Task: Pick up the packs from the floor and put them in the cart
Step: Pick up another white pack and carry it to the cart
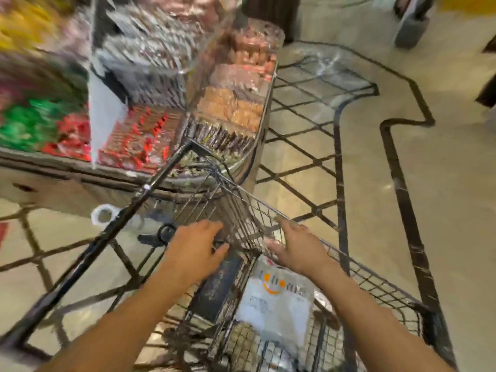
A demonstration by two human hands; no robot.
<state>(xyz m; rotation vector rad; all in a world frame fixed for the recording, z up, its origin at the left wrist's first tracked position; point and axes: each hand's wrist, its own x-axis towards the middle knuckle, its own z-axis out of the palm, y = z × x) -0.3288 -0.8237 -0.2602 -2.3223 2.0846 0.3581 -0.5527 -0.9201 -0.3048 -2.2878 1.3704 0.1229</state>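
A wire shopping cart (271, 208) fills the lower middle of the head view. Inside it lie a clear white pack with an orange smile logo (276, 304) and a dark flat pack (214, 288) to its left. My left hand (196, 248) hovers over the cart with fingers spread and relaxed, holding nothing. Beside it, my right hand (295, 245) reaches over the white pack with straight fingers, empty too. No pack on the floor is visible. The picture is blurred by motion.
A display counter (150, 181) stacked with wrapped sweets and snack trays stands right ahead and to the left, touching the cart's front. The cart's black handle bar (107, 237) runs diagonally at left. Tiled floor (442, 183) with dark lines opens to the right.
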